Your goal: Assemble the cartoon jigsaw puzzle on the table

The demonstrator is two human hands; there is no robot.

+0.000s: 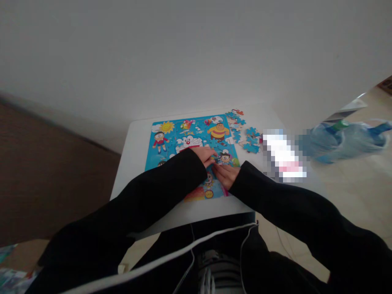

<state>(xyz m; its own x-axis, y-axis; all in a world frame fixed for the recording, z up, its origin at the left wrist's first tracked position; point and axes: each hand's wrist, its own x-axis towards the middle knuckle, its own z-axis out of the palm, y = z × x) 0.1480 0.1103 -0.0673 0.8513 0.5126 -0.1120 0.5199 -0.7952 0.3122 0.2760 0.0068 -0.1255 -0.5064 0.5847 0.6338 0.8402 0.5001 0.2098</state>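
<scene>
A blue cartoon jigsaw puzzle (190,132) lies on a small white table, its picture largely joined up. My left hand (206,156) rests on the lower middle of it with fingers bent and close together. From the right, my right hand (226,174) reaches in with its fingers pressed together, and the fingertips of both hands nearly meet over the puzzle. Whatever lies between the fingers is too small and hidden to make out. My left sleeve covers the puzzle's lower left part. Several loose puzzle pieces (251,148) lie to the right of the puzzle.
The white table (130,143) stands against a pale wall (196,53). At its right side is a blurred-out bright phone-like object (284,157). Blue clear plastic bottles (349,141) are beyond it, near the floor. A white cord (171,261) crosses in front of my body.
</scene>
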